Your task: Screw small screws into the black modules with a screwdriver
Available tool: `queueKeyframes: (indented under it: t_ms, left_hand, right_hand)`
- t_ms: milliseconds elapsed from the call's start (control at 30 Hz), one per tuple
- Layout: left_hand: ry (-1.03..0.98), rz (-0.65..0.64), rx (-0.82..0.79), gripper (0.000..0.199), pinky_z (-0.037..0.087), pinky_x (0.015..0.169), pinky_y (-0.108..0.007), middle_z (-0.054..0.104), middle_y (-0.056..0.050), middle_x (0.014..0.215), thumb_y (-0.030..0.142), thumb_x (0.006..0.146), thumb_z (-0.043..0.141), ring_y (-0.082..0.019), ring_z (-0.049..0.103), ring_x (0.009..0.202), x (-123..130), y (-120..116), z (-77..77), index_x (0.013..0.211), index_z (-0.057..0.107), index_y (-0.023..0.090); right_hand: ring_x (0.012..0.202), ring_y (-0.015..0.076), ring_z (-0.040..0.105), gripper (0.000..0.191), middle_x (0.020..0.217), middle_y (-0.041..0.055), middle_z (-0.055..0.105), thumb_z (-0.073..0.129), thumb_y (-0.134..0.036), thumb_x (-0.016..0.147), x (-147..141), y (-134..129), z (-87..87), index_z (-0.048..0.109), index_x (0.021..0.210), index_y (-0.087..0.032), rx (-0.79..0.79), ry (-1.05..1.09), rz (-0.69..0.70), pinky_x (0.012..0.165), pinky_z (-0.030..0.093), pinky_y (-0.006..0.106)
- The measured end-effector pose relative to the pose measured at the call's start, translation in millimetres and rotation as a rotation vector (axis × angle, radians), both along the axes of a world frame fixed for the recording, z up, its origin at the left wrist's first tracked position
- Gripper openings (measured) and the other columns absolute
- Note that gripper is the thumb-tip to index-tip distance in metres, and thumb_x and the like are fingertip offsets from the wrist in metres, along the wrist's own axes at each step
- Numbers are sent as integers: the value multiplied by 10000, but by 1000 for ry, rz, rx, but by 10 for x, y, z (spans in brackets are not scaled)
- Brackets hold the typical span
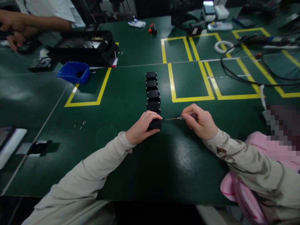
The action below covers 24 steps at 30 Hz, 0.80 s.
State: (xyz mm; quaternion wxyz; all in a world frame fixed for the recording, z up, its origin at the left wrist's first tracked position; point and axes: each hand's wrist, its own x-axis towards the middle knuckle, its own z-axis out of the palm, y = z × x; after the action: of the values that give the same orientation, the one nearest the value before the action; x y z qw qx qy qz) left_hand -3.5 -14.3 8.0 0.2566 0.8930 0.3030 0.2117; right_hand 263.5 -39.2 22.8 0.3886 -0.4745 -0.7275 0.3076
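Observation:
Several small black blocks (152, 94) with shiny screws along their sides stand in a row on the green table. My left hand (143, 125) is closed round the nearest black block (155, 124), thumb on the near side and fingers over the far side, holding it against the table. In my right hand (201, 121) a screwdriver (172, 118) is gripped by its clear handle. Its thin shaft points left, and the tip meets the block's right side near my left fingertips. Whether the tip sits in a screw is too small to tell.
Loose screws (81, 127) lie at the left. Farther back are a blue bin (74, 72), a black tray (82, 51) and a co-worker's arm (47, 23). Yellow tape outlines (193, 99), a white tape roll (224, 47) and a black cable (243, 82) are on the right.

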Motion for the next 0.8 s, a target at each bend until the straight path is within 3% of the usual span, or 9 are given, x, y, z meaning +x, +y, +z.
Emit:
queueKeyframes:
  t_ms: [233, 467, 667, 800]
  left_hand:
    - [-7, -3, 13, 411, 457, 1000, -430, 548, -99, 1206, 208, 887, 649, -245, 517, 1166, 6, -2, 9, 1249, 455, 199]
    - [15, -4, 22, 400, 464, 1004, -448, 547, -107, 1221, 210, 902, 626, -252, 517, 1175, 26, -23, 50, 1258, 445, 200]
    - [34, -6, 31, 420, 465, 1003, -449, 547, -107, 1222, 192, 892, 635, -249, 515, 1159, 38, -28, 61, 1263, 439, 189]
    - [47, 12, 37, 403, 465, 1000, -452, 549, -111, 1217, 199, 892, 628, -255, 515, 1154, 54, -44, 67, 1251, 446, 184]
  right_hand:
    - [541, 95, 485, 135, 669, -42, 502, 539, -315, 950, -4, 5, -44, 484, 1032, -223, -9, 86, 18, 525, 373, 253]
    - [455, 69, 468, 147, 599, -63, 494, 513, -353, 971, -2, -2, -17, 505, 915, -217, -65, 104, 14, 488, 357, 249]
    - [459, 74, 475, 96, 593, -68, 489, 503, -302, 973, -8, 3, -6, 489, 1002, -211, -56, 127, 43, 489, 380, 243]
    - [437, 73, 472, 133, 562, -68, 488, 501, -337, 973, -8, 16, -9, 491, 949, -206, -73, 137, 46, 453, 377, 231]
